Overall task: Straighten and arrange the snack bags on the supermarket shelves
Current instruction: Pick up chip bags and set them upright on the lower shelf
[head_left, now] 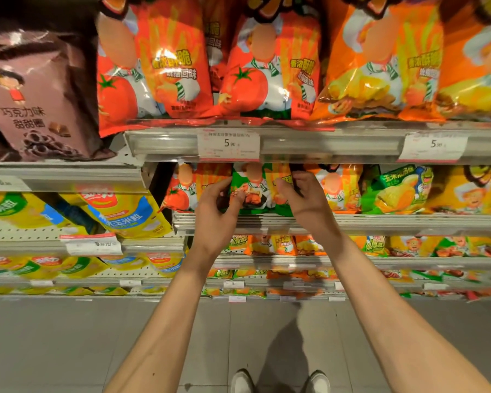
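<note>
Green snack bag [253, 191] stands on the second shelf [380, 222] down, front row, between a tomato-red bag [182, 191] on its left and an orange bag [338, 188] on its right. Left hand [216, 211] pinches the bag's left edge, thumb on the front face, fingers curled round the side. Right hand [304, 199] grips the upper right part, fingers curled near the top seam; exact contact is partly hidden under the shelf lip. Bag is upright, long axis vertical, printed face toward the aisle, leaning slightly. Likely light, air-puffed, slick crinkly film, contents crushable, so hold the side seams or top seal and don't squeeze the middle. Bags above on the top shelf [323, 143] overhang the price tag [228, 144].
</note>
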Available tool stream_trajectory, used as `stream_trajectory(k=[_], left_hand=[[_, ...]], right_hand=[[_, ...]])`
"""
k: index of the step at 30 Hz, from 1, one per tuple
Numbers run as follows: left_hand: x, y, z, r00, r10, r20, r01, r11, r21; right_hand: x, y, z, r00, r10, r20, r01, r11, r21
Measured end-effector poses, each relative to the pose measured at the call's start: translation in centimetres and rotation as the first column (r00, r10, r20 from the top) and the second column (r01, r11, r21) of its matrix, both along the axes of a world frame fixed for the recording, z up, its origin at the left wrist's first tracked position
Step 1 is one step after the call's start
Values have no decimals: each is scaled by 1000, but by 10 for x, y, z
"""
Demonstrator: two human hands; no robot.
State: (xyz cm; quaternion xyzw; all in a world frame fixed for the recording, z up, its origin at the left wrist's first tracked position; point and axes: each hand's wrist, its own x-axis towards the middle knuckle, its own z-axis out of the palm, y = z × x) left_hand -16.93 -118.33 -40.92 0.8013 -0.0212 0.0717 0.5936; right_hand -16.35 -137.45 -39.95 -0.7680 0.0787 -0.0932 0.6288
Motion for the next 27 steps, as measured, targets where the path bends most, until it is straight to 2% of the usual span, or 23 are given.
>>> stream_trajectory(k=[3,7,10,16,22,27], left_hand=[[-8,3,7,1000,-26,-17,24,995,-99],[-19,4,14,997,-53,-53,39,970,-240],[-25,7,12,996,-39,-84,14,962,-273],[-37,14,8,984,-118,-132,68,940,-333],[-42,27,3,975,-167,-149,121,952,-281],[-46,30,-1,983,-128,-135,95,970,-226]], right_hand=[[-4,-1,2,998,36,-42,-32,996,87],[-13,-7,0,981,123,-150,-108,989,105],[-19,-11,0,963,195,-185,-164,972,168],[-23,1,16,954,213,-210,-181,970,161],[-30,2,17,946,249,-207,-204,955,215],[-42,0,19,931,193,-311,-125,966,226]])
